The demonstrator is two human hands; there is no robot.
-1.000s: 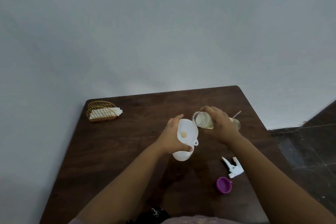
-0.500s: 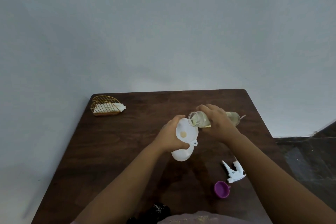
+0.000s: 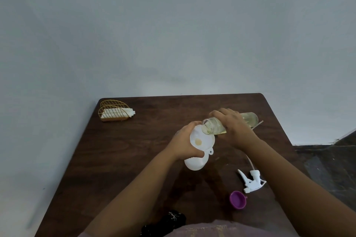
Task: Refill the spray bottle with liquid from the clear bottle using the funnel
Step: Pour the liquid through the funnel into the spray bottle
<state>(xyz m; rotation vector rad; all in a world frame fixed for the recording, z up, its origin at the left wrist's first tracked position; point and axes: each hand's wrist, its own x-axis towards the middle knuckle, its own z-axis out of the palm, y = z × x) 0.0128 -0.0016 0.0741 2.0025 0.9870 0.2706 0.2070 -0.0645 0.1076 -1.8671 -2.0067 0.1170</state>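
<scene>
Head view: near the table's [image 3: 123, 159] middle, the clear bottle [image 3: 215, 126], gripped by the right hand [image 3: 234, 128], is being tipped over the funnel [image 3: 202, 139], steadied with the spray bottle [image 3: 195, 163] by the gripping left hand [image 3: 185, 146]. Pouring is judged underway; the spray head [image 3: 251, 181] is lying unattached toward the right edge.

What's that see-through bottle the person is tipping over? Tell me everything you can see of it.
The clear bottle looks like glass or clear plastic, round-bodied with a wide, ridged, uncapped mouth. It lies tilted nearly on its side above the table, mouth lowered over the rim of the white funnel. Pale yellowish liquid pools along its lower side. The right hand grips its middle, hiding that part; its base shows beyond the hand.
</scene>
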